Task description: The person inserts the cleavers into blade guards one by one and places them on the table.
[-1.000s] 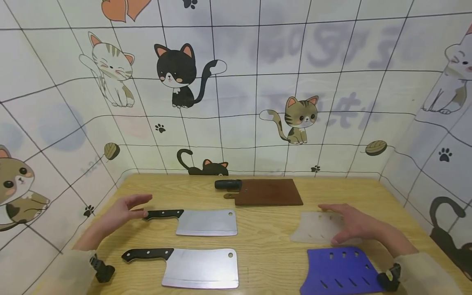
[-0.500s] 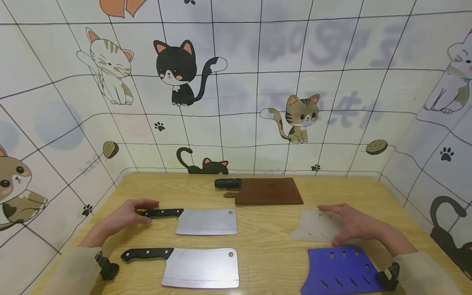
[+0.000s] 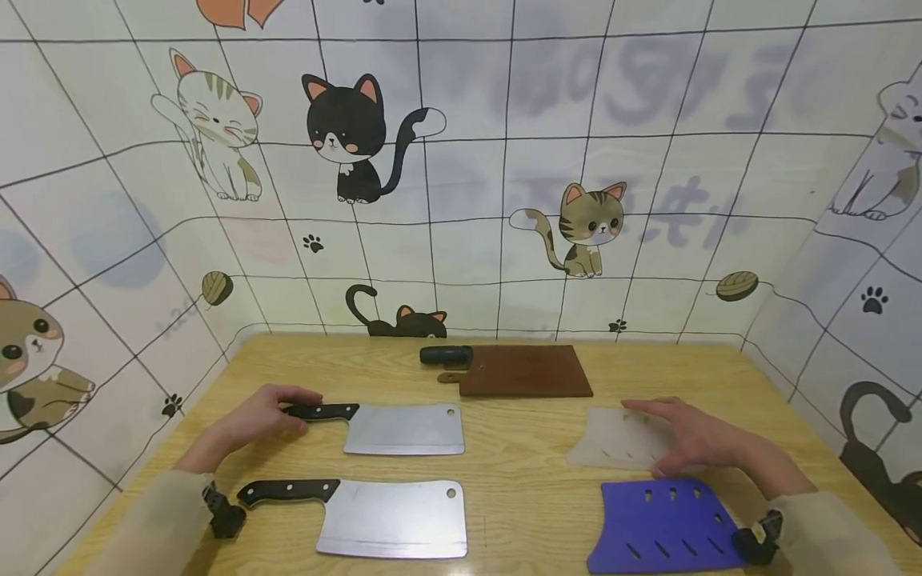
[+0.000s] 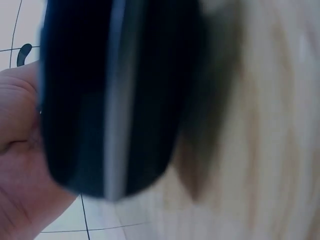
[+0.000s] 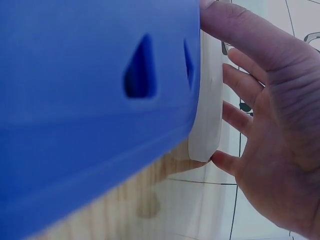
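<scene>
Two steel cleavers with black handles lie on the wooden table (image 3: pixel 519 472). My left hand (image 3: pixel 277 414) closes over the handle end of the far cleaver (image 3: pixel 403 430), fingers on top and thumb at the near side. The left wrist view is filled by that black handle (image 4: pixel 110 100), blurred, with my palm (image 4: pixel 20 150) beside it. The near cleaver (image 3: pixel 392 522) lies untouched. My right hand (image 3: pixel 691 436) rests with straight fingers on a translucent white blade guard (image 3: pixel 612 440). In the right wrist view my fingers (image 5: pixel 240 65) lie along the white guard (image 5: pixel 207 100).
A blue slotted blade guard (image 3: pixel 663 528) lies at the front right, large in the right wrist view (image 5: pixel 90 100). A brown cutting board (image 3: pixel 526 372) and a short black object (image 3: pixel 446 356) sit at the back. Cat-patterned walls enclose the table on three sides.
My left hand moved right from beside the far cleaver onto its handle and its fingers curled over it. The right hand stayed on the white guard.
</scene>
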Demonstrator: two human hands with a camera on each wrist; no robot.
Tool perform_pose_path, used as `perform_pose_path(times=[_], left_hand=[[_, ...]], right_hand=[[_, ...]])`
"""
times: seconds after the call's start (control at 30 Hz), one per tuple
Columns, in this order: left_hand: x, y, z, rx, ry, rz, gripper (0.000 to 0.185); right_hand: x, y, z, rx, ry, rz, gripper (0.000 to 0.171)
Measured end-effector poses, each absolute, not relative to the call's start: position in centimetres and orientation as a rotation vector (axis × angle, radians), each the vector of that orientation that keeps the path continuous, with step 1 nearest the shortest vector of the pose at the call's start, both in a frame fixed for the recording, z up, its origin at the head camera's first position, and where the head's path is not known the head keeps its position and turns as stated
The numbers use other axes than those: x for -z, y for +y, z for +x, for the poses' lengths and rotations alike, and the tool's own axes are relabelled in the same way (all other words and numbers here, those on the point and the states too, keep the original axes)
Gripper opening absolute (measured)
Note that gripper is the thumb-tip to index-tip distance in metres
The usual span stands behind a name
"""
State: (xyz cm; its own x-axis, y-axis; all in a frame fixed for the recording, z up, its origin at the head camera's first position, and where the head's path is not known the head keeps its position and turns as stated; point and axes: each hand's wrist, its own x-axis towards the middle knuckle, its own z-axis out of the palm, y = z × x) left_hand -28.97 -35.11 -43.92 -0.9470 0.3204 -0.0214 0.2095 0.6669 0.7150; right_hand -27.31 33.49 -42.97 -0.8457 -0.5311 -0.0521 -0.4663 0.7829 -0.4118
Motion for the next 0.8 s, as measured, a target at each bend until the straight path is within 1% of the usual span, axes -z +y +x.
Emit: perform_pose_path(times=[0.27, 0.7, 0.8], left_hand=[[43.9, -34.8, -29.1, -1.173, 2.716, 0.406, 0.047], [43.7, -34.0, -29.1, -1.166, 2.732, 0.345, 0.04], [43.8, -34.1, -29.2, -1.138, 2.744, 0.368, 0.039]], right_hand=[[42.8, 33.3, -27.3, 0.614, 2.798, -0.752, 0.101], [42.8, 33.3, -27.4, 0.556, 2.844, -0.81, 0.101], [42.9, 33.4, -27.4, 0.545, 2.85, -0.799, 0.1]])
